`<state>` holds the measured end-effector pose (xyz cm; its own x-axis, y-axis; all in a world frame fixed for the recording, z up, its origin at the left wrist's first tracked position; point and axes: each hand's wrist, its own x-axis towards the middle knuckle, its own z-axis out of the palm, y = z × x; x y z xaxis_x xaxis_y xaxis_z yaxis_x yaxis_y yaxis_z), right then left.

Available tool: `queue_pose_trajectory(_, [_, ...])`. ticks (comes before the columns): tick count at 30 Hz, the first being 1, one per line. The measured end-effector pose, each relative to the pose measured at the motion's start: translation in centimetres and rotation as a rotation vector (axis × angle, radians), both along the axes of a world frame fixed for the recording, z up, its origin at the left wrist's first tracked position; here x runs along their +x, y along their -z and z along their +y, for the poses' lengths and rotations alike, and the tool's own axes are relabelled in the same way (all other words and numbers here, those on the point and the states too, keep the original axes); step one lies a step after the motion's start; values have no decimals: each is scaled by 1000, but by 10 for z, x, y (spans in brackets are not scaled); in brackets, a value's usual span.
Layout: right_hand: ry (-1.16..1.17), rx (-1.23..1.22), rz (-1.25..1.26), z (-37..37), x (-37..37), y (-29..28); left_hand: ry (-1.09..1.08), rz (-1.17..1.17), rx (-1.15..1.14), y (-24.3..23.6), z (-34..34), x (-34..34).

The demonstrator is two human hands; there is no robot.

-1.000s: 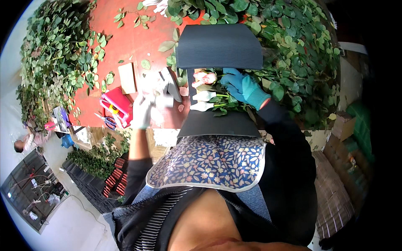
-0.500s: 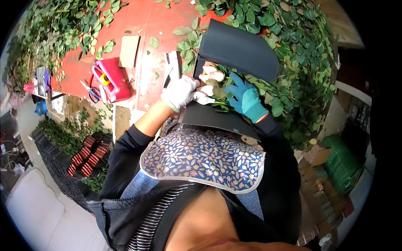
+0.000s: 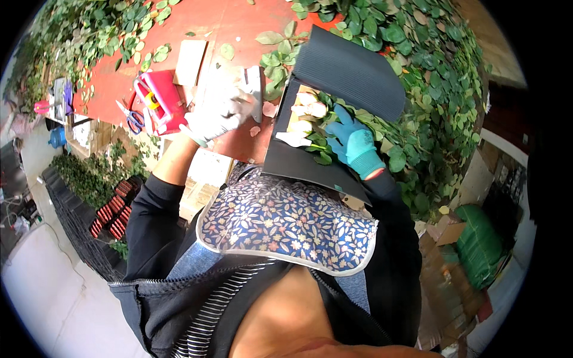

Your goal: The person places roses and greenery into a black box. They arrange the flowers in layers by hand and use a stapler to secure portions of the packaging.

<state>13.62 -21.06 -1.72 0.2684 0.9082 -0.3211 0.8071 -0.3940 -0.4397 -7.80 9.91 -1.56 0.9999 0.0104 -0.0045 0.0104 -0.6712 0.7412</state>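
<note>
Pale roses, black flap, teal label

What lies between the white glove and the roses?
The head view shows a grey thing, pink petals and the edge of the black sheet between the gloved left hand and the roses.

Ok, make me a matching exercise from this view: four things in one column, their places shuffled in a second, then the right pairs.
Things
1. right hand in a blue-green fabric glove
2. left hand in a white fabric glove
3. metal scissors with dark blue handles
4. flat tan rectangular block

Places
A. just left of the glossy pink plastic box
B. at the leafy green stems, right of the pale pink roses
C. just beyond the pink box, on the red tabletop
D. between the pink box and the roses

Pairs: 1-B, 2-D, 3-A, 4-C
</note>
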Motion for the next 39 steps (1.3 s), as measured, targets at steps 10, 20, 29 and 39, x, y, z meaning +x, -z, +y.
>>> queue_pose_trajectory(10, [-27,67,154,27,-2,-96,98,224,-96,25,-69,20])
queue_pose_trajectory(20, [-307,-472,5,53,-30,-19,261,84,247,31,-71,26])
queue_pose_trajectory(29, [-357,-365,-40,40,-28,-3,104,339,221,8,-35,10])
queue_pose_trajectory(39, [-458,-259,-109,42,-30,-1,-114,507,268,3,-31,-186])
